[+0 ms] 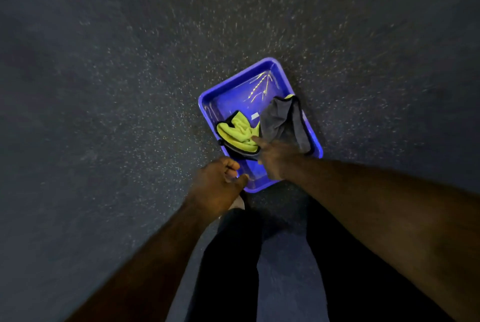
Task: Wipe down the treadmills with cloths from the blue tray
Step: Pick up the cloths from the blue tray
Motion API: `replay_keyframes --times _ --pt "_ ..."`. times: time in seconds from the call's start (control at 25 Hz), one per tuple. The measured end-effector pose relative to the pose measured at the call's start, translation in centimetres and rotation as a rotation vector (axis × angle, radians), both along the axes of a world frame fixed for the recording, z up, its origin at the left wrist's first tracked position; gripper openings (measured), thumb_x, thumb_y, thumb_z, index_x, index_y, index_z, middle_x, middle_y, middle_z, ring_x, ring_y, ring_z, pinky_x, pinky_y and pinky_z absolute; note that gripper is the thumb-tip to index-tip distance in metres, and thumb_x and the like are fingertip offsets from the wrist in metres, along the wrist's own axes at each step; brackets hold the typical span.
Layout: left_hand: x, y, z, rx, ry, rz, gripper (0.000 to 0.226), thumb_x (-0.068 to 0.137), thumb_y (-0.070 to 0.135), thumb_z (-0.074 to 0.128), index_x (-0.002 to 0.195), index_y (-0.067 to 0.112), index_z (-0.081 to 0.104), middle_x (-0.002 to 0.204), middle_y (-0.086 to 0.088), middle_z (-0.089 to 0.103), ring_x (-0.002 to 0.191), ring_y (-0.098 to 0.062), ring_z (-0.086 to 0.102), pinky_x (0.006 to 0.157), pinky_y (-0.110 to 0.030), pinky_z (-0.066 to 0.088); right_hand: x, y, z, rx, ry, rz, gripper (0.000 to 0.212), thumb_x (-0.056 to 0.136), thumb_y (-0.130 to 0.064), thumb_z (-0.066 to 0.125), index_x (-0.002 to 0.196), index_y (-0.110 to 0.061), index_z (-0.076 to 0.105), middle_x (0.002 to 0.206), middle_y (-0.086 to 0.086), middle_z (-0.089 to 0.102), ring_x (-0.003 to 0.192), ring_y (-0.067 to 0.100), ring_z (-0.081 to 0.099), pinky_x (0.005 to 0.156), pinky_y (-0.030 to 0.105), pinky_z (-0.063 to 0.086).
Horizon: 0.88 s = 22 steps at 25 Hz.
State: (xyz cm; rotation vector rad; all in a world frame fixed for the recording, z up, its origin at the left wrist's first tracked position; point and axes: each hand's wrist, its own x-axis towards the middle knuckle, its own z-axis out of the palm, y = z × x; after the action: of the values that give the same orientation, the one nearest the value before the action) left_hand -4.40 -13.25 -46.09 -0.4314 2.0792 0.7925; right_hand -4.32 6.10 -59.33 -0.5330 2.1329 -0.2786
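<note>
Head view, dim light, motion blur.

Blue tray (242, 88) lies on the dark speckled floor (104, 88), centre-right of frame, just above the person's dark trouser legs (228, 256).

Two cloths are in its lower half: a yellow-green cloth (237, 132) with dark edging, bunched at lower left, and a grey cloth (279, 119) at right, draped over the right rim.

Right hand (278, 159) is over the tray's lower part, between the two cloths. One straight finger touches the yellow-green cloth; the other fingers are hidden, so grasp not determinable.

Left hand (218, 179) is at the tray's lower-left corner, fingers curled, thumb at the rim. Cannot tell whether it grips the rim.
</note>
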Motion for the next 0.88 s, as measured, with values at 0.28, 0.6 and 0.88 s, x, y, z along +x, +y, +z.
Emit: replay_keyframes --times 0.28,0.6,0.88 --pt "1.2 -0.1 2.5 0.057 0.059 0.159 0.015 0.089 0.018 0.081 0.097 0.019 0.069 0.086 0.003 0.072 0.075 -0.012 0.068 0.079 -0.027 0.056 -0.5 0.3 6.3 -0.019 -0.013 -0.303 0.052 0.087 -0.02 0.075 0.131 -0.008 0.052 0.128 0.014 0.056 0.118 0.033 0.059 0.097 0.037 0.044" --pt "-3.9 8.5 31.5 0.278 0.183 -0.168 0.02 0.086 0.022 0.083 0.101 0.019 0.071 0.09 0.004 0.07 0.068 -0.008 0.061 0.075 -0.025 0.051 -2.3 13.1 43.9 0.09 0.178 -0.607 0.022 0.097 -0.031 0.066 0.108 -0.015 0.075 0.108 0.018 0.075 0.105 0.041 0.069 0.088 0.043 0.052" --pt "-7.1 26.5 55.4 0.544 0.714 -1.063 0.08 0.069 0.029 0.085 0.143 0.013 0.058 0.149 -0.01 0.057 0.135 -0.028 0.055 0.115 -0.038 0.041 9.4 23.4 69.4 -0.025 0.799 -0.976 0.041 0.084 -0.016 0.065 0.122 -0.019 0.079 0.081 0.006 0.065 0.077 0.025 0.062 0.069 0.031 0.047"
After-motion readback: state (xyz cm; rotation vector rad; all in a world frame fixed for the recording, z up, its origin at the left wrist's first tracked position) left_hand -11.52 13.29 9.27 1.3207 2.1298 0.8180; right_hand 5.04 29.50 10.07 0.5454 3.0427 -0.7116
